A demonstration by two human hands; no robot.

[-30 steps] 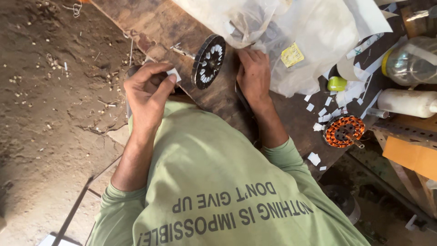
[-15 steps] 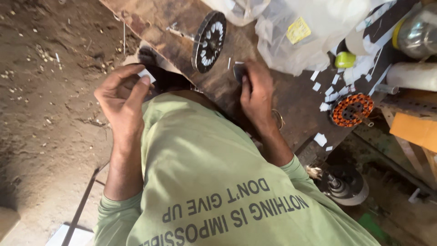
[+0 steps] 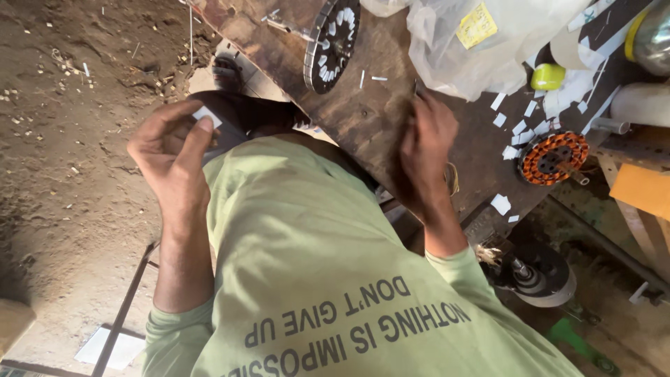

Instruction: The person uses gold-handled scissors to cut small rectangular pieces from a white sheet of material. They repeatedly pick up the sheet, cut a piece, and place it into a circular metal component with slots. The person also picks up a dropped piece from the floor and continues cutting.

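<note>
My left hand [image 3: 171,150] is raised over the dirt floor, off the bench, and pinches a small white paper slip [image 3: 206,115] between thumb and fingers. Resting on the dark wooden bench [image 3: 377,112], my right hand [image 3: 426,150] is closed around a thin dark tool [image 3: 416,89] whose tip pokes out above the fingers. A round black stator core [image 3: 331,42] with white slips in its slots stands on edge at the bench's far side, apart from both hands.
A clear plastic bag [image 3: 481,42] with a yellow label lies behind my right hand. An orange copper-wound stator [image 3: 553,157] sits at the right among scattered white paper slips [image 3: 520,129]. A yellow-green cap [image 3: 548,75] and bottles are far right. A motor part [image 3: 537,276] lies below the bench.
My left hand with the paper slip has drawn away from the stator core, out over the floor. My right hand stays on the bench. The view has tilted down.
</note>
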